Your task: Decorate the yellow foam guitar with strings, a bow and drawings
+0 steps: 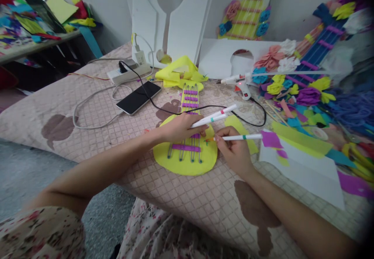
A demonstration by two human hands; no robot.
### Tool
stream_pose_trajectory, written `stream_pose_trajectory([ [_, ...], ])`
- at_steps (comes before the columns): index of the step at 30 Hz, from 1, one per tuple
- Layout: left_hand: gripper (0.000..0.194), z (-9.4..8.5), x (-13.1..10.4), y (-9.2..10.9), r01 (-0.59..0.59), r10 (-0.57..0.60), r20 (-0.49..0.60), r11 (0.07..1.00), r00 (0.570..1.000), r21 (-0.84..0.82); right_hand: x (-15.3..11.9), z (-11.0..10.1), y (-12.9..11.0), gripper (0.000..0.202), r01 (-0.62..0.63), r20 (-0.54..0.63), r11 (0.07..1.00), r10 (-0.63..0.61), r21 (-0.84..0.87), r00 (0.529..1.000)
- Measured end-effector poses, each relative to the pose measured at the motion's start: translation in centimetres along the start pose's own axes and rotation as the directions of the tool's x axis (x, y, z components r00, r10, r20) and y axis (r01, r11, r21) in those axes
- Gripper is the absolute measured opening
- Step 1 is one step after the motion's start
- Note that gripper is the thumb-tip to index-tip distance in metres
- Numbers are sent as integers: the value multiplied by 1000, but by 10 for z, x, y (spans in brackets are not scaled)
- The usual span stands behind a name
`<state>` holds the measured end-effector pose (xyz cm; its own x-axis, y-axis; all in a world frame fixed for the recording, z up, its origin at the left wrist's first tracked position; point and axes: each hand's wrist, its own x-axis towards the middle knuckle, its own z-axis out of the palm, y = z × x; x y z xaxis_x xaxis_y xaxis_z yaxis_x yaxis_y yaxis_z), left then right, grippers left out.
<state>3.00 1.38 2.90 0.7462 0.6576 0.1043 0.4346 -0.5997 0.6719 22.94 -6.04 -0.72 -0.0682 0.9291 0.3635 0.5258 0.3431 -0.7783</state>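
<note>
A yellow paper guitar (187,165) with purple strips and grey strings lies flat on the table. My left hand (182,127) rests across its middle, with two white marker pens (216,115) gripped in the fingers; their ends show pink and green bands. Another white marker pen (244,137), with a green band, is held in my right hand (235,149) at the guitar's right edge. Its tip points at a small orange and green drawing (208,139) on the yellow body.
A phone (138,97) on a cable and a power strip (128,73) lie to the left. Behind the guitar are crumpled yellow paper (181,71) and a glue gun (242,87). White paper (300,169), colored scraps and a decorated blue guitar (314,62) occupy the right side.
</note>
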Motion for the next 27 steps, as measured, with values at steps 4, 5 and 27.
stream_pose_trajectory([
  [4,27,1,0,-1,-11,11,-9,1000,1000,-3,0,0,1,7,1,16,1000,-1,-4,1000],
  [5,28,1,0,-1,-12,12,-10,1000,1000,-4,0,0,2,7,0,18,1000,0,-3,1000],
  [27,26,-1,-1,1,-15,15,-8,1000,1000,15,0,1,1,8,-27,2,1000,27,-11,1000],
])
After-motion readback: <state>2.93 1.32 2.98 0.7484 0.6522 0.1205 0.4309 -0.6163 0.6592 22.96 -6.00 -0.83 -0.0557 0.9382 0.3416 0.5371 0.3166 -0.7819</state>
